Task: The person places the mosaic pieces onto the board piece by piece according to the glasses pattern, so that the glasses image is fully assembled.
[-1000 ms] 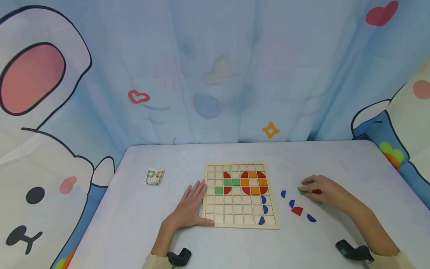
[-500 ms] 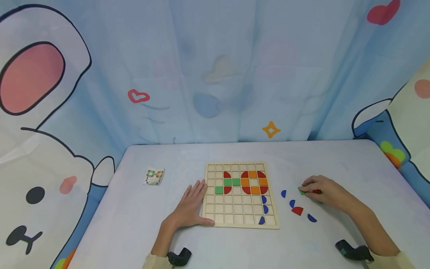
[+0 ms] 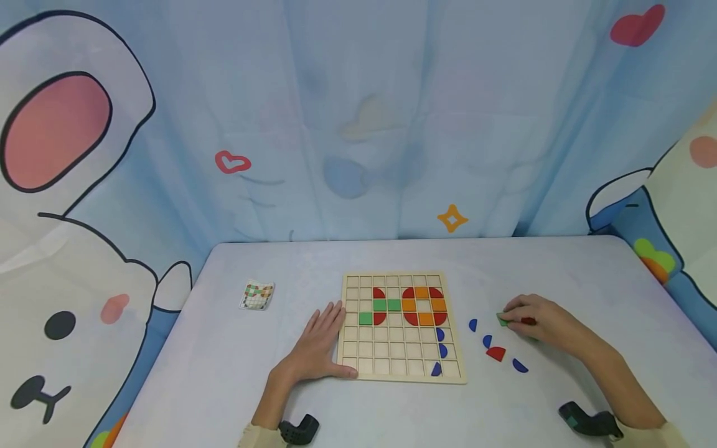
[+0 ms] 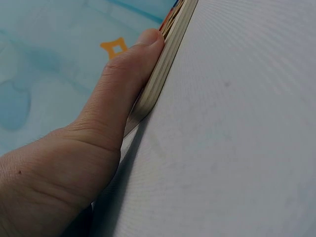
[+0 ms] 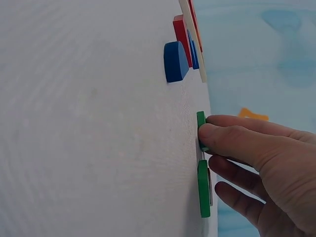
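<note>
A wooden grid board lies mid-table, with red, orange, green and blue pieces set in its squares. My left hand rests against its left side, fingers straight and thumb along the near corner; the left wrist view shows the thumb on the board's edge. To the right of the board, my right hand pinches a small green tile between thumb and fingers. Below those fingers, a second green tile sits by the table, and a dark red piece shows beside the fingers.
Between board and right hand lie a red piece and several blue half-round pieces, one of them a blue half-round nearest me. A small pattern card lies at the left. A blue curtain hangs behind the table.
</note>
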Demonstrator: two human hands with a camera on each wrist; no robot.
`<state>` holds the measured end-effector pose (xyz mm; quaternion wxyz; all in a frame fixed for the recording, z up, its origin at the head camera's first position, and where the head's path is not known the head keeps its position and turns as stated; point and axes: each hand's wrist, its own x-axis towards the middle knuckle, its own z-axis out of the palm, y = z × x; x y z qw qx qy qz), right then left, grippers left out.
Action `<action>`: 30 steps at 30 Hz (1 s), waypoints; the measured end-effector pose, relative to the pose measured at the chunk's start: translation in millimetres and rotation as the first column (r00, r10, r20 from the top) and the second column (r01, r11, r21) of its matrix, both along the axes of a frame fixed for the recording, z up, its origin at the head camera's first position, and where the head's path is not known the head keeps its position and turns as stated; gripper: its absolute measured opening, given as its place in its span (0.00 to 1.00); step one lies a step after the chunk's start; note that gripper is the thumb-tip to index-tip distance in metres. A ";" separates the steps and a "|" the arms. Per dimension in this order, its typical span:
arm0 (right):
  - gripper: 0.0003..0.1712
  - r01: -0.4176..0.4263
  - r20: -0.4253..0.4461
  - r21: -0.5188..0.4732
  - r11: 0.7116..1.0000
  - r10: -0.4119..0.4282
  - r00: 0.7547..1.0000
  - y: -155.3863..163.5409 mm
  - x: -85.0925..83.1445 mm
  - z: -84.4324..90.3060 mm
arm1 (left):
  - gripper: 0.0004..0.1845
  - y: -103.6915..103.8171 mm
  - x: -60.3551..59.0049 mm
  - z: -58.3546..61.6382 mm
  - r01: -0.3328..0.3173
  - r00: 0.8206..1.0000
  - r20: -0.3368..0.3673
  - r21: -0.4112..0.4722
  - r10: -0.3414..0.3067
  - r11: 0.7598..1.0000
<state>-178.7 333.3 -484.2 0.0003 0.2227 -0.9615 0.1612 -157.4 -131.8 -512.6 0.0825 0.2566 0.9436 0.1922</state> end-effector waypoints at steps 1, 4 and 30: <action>0.14 0.001 0.000 0.004 1.000 -0.001 1.000 -0.6 -0.4 0.3 | 0.66 -0.2 -0.2 -0.4 0.001 1.000 -0.003 -0.001 -0.001 1.000; 0.14 0.013 -0.016 -0.003 1.000 -0.013 1.000 -4.2 -1.6 2.4 | 0.66 -0.9 -0.5 -1.0 0.002 1.000 -0.004 0.003 -0.002 1.000; 0.13 -0.280 -0.135 -0.126 0.952 0.263 0.955 -166.7 -50.3 30.7 | 0.66 -2.2 -1.8 -3.6 0.016 1.000 -0.005 0.016 -0.016 1.000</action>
